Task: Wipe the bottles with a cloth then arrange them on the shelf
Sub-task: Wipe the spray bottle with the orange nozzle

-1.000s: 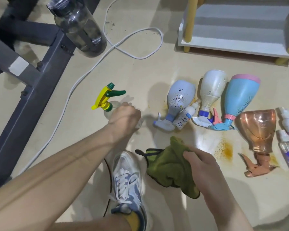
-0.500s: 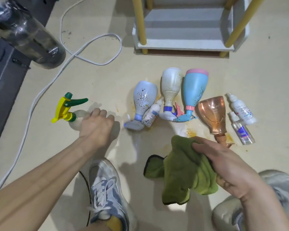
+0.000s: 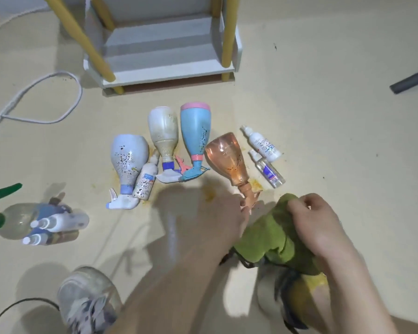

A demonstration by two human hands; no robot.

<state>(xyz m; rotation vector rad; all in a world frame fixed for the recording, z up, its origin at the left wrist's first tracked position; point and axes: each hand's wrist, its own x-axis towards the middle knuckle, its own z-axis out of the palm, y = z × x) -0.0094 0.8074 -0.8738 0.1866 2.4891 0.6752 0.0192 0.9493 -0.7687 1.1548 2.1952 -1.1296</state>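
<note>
The left hand (image 3: 225, 215) is down at the spray head of the orange bottle (image 3: 227, 157), fingertips touching the trigger; it is too blurred to tell whether the fingers have closed on it. The right hand (image 3: 316, 225) clutches a bunched green cloth (image 3: 268, 235) just beside that spray head.

The orange bottle lies on its side on the floor (image 3: 336, 116), in the middle of a row of dirty bottles in front of the shelf (image 3: 169, 75). To its left lie the blue bottle (image 3: 196, 133), the white bottle (image 3: 163, 131), a small speckled bottle (image 3: 145, 183) and the lilac bottle (image 3: 128, 160). To its right, two small bottles (image 3: 263, 144) lie close together.

Near the floor's left edge, well apart from the row, lies a clear bottle (image 3: 17, 220) with two little spray bottles (image 3: 63, 221) against it. Yellow stains (image 3: 210, 191) mark the floor near the orange bottle. A white cord (image 3: 46, 97) loops left of the shelf, and a shoe (image 3: 89, 300) shows at the bottom.
</note>
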